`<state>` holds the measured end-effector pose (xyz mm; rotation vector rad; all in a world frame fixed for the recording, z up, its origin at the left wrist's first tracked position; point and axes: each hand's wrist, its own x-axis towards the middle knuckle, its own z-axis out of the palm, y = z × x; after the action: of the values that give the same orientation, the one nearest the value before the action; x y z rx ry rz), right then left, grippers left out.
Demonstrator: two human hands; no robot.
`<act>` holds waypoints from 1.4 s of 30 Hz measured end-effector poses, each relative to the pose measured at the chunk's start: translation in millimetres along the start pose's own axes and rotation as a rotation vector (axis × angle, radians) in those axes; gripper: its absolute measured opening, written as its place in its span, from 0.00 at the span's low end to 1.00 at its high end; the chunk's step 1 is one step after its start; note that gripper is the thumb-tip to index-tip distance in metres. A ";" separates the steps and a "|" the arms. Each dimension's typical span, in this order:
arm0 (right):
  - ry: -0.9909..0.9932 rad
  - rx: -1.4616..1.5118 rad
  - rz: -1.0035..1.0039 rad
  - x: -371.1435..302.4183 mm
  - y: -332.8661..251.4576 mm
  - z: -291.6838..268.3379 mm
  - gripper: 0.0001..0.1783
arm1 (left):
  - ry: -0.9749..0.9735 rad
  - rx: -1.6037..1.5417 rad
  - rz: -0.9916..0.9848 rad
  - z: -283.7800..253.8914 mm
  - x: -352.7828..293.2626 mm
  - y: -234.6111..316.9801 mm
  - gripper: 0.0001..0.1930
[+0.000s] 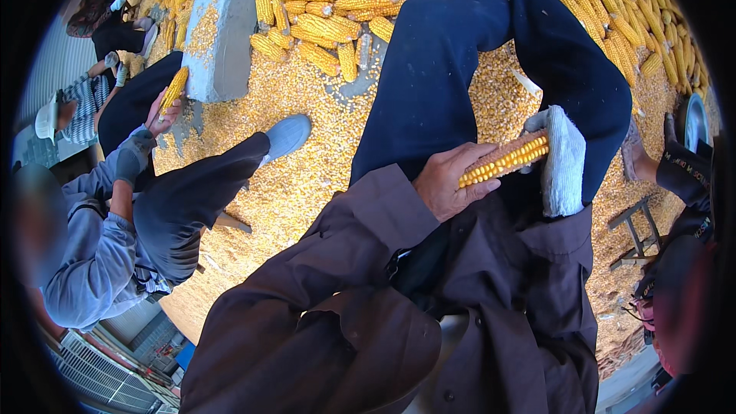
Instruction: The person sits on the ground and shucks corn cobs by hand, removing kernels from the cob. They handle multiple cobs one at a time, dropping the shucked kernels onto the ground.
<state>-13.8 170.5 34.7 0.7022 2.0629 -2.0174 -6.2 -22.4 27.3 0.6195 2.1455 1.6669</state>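
A partly shelled corn cob (506, 159) lies across my lap, held between both hands. Along its lower side rows of yellow kernels remain, while the upper side is bare and brownish. My left hand (451, 182), ungloved, wraps round the cob's left end with the thumb along its lower side. My right hand (563, 165) wears a white knit glove and closes on the cob's right end; most of its fingers are hidden behind the glove's back. Both forearms are in dark brown sleeves, above my dark blue trousers (429, 69).
Whole yellow cobs (330, 8) are heaped at the far side. Loose kernels (307, 176) cover the ground. On the left, a co-worker (100, 238) holds a cob (175, 92) near a grey block (230, 46). Another person sits at the right, by a small stool (636, 234).
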 end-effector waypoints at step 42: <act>-0.417 -0.164 -0.046 -40.8 -1.1 22.7 0.14 | 0.387 -0.990 -0.291 -11.2 12.9 0.4 0.16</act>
<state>16.8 139.8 52.0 0.1841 1.9722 -1.7992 -22.8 -24.4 30.3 -0.3066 1.2091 2.4489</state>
